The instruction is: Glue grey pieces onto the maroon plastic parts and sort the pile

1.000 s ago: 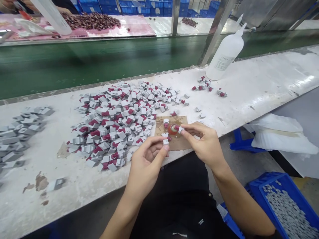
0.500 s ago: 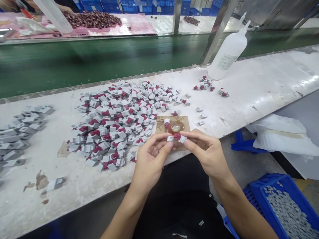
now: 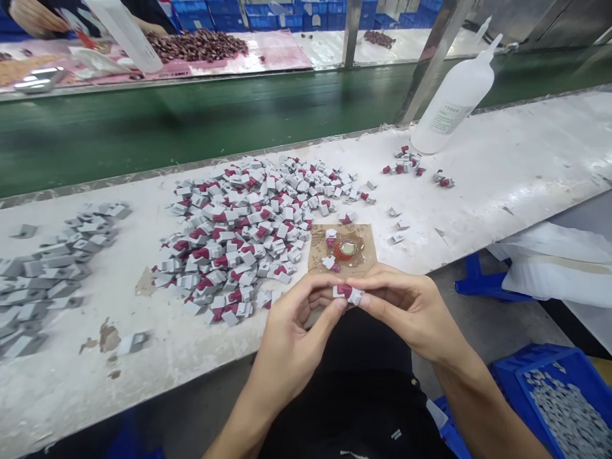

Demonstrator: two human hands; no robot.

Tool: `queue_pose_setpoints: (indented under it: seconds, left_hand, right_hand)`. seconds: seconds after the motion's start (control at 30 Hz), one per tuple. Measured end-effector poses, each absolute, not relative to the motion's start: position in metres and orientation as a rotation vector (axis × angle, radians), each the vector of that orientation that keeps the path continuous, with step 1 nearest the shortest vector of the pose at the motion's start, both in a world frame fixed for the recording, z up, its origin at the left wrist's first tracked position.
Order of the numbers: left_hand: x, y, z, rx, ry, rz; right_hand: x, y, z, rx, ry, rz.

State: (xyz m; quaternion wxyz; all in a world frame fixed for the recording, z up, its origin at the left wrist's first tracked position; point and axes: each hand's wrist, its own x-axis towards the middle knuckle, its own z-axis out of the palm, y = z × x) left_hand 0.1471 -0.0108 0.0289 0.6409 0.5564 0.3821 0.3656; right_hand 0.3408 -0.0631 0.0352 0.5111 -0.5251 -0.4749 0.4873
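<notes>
My left hand [image 3: 303, 322] and my right hand [image 3: 408, 309] meet at the table's front edge. Thumbs and fingertips of both pinch one small grey-and-maroon plastic part [image 3: 345, 291], grey at each end with maroon between. Just beyond them lies a brown board [image 3: 318, 252], wet on top. On it sit a small red dish [image 3: 342, 255] with a pale centre and two more grey-and-maroon parts, one upright [image 3: 330, 238] and one tilted [image 3: 329, 262]. A large heap of similar parts [image 3: 243, 223] spreads to the left of the board.
Plain grey pieces [image 3: 52, 274] are piled far left. A white squeeze bottle [image 3: 452, 102] stands at the back right, near a few loose parts [image 3: 405, 160]. Behind runs a green conveyor belt [image 3: 215, 121]; a co-worker's hand [image 3: 38, 18] is beyond it. A blue crate [image 3: 564, 401] sits low at right.
The grey piece at my left fingertips and the grey-and-maroon piece in my right were slightly apart; now they meet as one part. My hands are nearer me, and the view has shifted left.
</notes>
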Motion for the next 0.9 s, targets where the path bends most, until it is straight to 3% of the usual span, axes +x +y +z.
queue_pose_setpoints:
  seconds: [0.13, 0.3, 0.53, 0.9]
  left_hand:
    - [0.131, 0.009, 0.037, 1.758, 1.109, 0.967]
    - [0.107, 0.038, 0.026, 2.105, 1.507, 1.004]
    - [0.106, 0.040, 0.005, 2.178, 1.652, 1.014]
    - [0.088, 0.027, 0.011, 2.372, 1.690, 1.219]
  right_hand:
    - [0.343, -0.053, 0.037, -1.353, -1.135, 1.074]
    - [0.379, -0.023, 0.041, -1.505, -1.016, 0.603]
    - [0.481, 0.056, 0.027, -1.918, -1.166, -0.037]
    - [0.514, 0.126, 0.028, -2.284, -1.410, -0.023]
